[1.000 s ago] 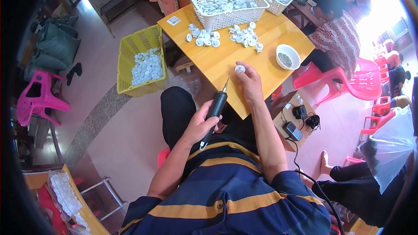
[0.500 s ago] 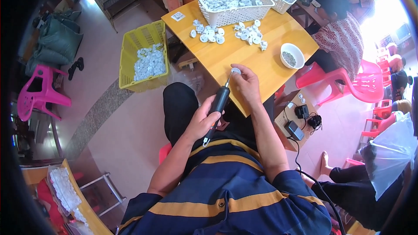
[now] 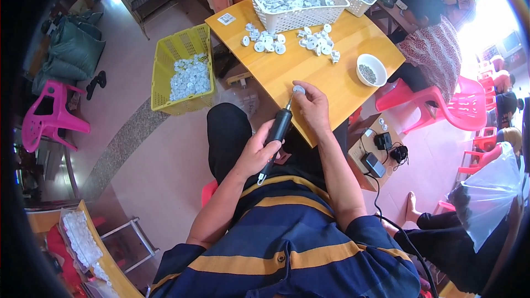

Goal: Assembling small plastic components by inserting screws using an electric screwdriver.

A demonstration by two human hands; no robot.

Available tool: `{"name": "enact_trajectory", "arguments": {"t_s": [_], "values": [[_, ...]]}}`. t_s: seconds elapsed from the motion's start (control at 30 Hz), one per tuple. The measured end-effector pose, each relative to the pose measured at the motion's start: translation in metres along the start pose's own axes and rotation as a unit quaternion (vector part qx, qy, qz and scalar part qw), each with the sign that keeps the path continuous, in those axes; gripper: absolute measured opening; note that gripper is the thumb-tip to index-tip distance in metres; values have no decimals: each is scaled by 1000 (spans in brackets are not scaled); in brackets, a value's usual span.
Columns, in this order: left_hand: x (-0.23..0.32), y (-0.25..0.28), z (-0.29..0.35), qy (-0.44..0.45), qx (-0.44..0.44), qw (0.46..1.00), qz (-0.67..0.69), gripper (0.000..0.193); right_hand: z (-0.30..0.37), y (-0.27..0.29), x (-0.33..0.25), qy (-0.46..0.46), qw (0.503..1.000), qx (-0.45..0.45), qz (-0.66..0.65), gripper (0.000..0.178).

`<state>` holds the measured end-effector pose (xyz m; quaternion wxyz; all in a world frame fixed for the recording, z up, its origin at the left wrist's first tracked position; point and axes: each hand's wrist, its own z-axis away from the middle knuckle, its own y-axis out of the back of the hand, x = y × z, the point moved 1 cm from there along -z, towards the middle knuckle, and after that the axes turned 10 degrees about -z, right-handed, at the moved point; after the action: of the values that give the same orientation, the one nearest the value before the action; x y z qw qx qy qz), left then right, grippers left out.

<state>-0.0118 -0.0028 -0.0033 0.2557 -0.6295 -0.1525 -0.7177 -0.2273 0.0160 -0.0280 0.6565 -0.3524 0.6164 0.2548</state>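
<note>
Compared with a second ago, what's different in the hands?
The right hand has brought its white part leftward, and the left hand's black driver has gone slightly forward. The bit's gap to the part has closed; it now appears to touch. Nothing newly grasped or released. Unchanged: both grips, table piles, white bowl.

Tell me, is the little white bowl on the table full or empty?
Neither: it is partly filled. Small grey pieces lie in the white bowl, with some of its white inside wall bare.

Two hands [image 3: 257, 152] [image 3: 315, 110], one bowl [image 3: 381, 70], screwdriver [image 3: 280, 124] (just one)
</note>
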Motion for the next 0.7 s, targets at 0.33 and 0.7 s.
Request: {"name": "enact_trajectory", "arguments": {"t_s": [0.33, 0.7], "values": [[-4, 1, 0, -4, 9, 1000, -15, 56, 1, -1, -1, 8, 1000, 5, 29, 26], [-5, 1, -1, 2, 10, 1000, -13, 53, 0, -3, 4, 29, 999, 4, 45, 23]]}}
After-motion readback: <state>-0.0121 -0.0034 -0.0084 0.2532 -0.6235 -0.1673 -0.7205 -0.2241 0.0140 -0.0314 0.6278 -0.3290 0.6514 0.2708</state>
